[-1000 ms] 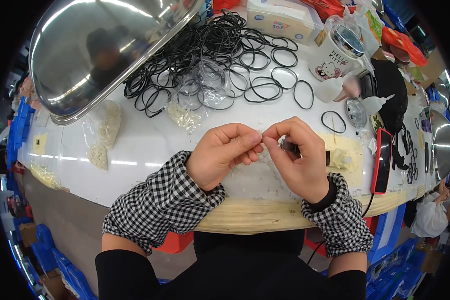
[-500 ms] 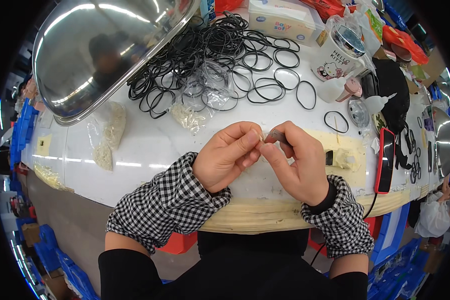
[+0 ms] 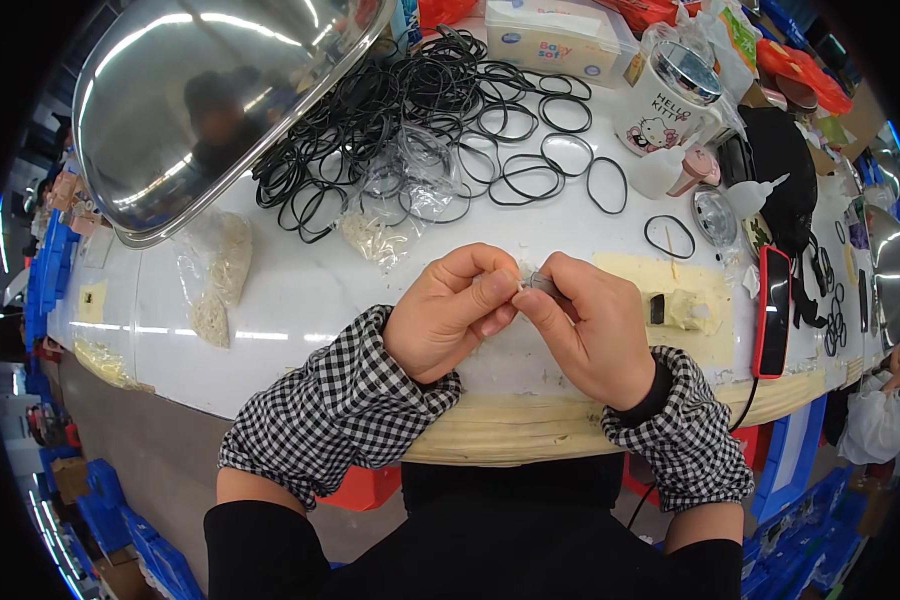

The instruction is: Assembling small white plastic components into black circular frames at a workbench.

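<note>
My left hand [image 3: 452, 312] and my right hand [image 3: 588, 325] meet fingertip to fingertip over the white table [image 3: 300, 300], near its front edge. Together they pinch a small grey piece [image 3: 542, 284], mostly hidden by the fingers. What the left fingers hold besides it cannot be made out. Both wrists wear black-and-white checked cuffs. A heap of black rubber rings [image 3: 440, 110] lies farther back on the table, beyond my hands.
A large shiny steel bowl [image 3: 210, 100] sits at the back left. Clear bags of small white parts [image 3: 220, 275] lie left of my hands. A white mug [image 3: 665, 105], a tissue box [image 3: 555, 40], a red phone [image 3: 773, 310] and a squeeze bottle [image 3: 755, 195] stand to the right.
My hands have closed together slightly and the fingertips now touch around the small grey piece. Nothing else on the table has moved.
</note>
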The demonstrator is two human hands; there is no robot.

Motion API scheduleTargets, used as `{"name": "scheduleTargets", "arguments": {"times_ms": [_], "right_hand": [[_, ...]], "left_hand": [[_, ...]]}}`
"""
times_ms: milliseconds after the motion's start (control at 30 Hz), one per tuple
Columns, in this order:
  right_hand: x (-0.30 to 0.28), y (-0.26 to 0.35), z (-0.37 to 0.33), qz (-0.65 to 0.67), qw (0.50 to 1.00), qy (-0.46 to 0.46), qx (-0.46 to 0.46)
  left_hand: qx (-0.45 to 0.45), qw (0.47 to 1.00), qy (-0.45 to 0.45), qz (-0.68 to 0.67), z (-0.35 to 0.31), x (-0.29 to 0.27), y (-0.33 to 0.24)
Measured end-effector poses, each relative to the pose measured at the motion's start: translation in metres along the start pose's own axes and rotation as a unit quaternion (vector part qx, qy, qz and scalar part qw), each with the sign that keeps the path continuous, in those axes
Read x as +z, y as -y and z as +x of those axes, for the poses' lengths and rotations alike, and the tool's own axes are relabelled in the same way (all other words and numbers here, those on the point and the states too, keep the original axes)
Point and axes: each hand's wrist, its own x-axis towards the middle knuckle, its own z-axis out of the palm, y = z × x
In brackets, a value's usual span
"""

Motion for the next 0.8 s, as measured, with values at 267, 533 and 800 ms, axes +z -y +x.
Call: {"name": "scheduleTargets", "arguments": {"times_ms": [267,533,800], "right_hand": [[0.0002,-0.0001,-0.0007,-0.012,1.000,0.003,-0.008],[-0.0034,0.0022,0.0002,-0.011,0.999,0.020,-0.027],[-0.0008,-0.0007,-0.0005,-0.019,0.999,-0.012,-0.046]], "left_hand": [[0.003,1.000,0.002,0.010,0.0002,-0.0004,-0.0013],[-0.003,0.999,0.006,0.033,0.0000,0.0002,-0.0064],[-0.006,0.999,0.015,0.031,0.0004,-0.0009,-0.0063]]}}
